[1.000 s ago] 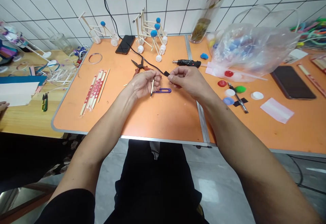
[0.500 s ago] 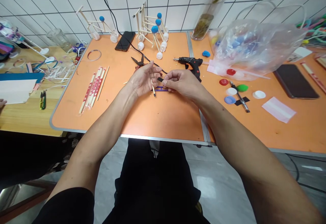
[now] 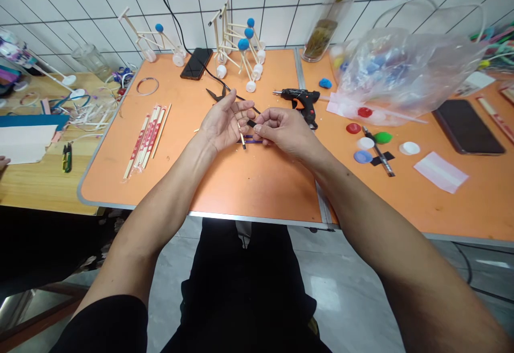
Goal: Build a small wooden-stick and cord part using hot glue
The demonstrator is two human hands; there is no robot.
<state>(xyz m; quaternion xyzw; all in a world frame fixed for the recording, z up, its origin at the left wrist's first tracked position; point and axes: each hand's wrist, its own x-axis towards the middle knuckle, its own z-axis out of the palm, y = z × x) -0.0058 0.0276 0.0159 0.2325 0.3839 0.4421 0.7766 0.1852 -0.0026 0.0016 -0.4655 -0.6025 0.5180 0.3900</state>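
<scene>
Low over an orange table (image 3: 257,192), a person's right hand (image 3: 284,132) pinched a small black strip (image 3: 251,123) while the left hand (image 3: 225,127), turned palm-up, gripped a thin wooden stick (image 3: 241,140) in its fingers, just above a purple clip (image 3: 257,141).

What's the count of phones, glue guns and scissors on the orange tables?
Phones: 2 (left phone, right phone)
Glue gun: 1
Scissors: 1
Total: 4
</scene>
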